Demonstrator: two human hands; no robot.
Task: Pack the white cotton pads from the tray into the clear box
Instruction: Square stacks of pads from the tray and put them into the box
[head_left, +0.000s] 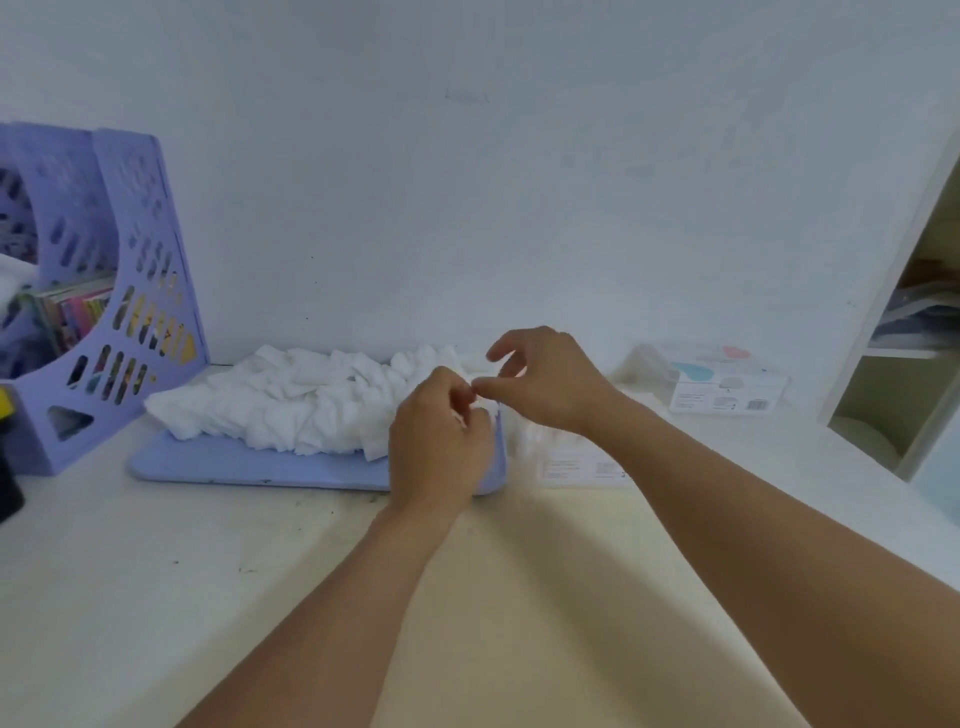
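Head view. Blue tray (218, 465) sits on the white bench (156, 597), close to the wall. White cotton pads (291, 410) lie heaped across the tray's far and middle part; the near strip of the tray is bare.

Left hand (441, 441) is over the tray's right end, fingers curled in, grasping a few pads at the right edge of the heap.

Right hand (540, 379) is just above and right of the left, thumb and forefinger tips brought together at the pads held by the left hand; other fingers raised and spread. Whether it actually pinches a pad: cannot tell, blurred.

Clear box (566, 457) stands on the bench just right of the tray, largely hidden under the right forearm; white pads show inside, label on its near side.

Left rear: purple file rack (119, 291). Right rear: small printed carton (727, 387); shelf unit (904, 338) at the right edge.
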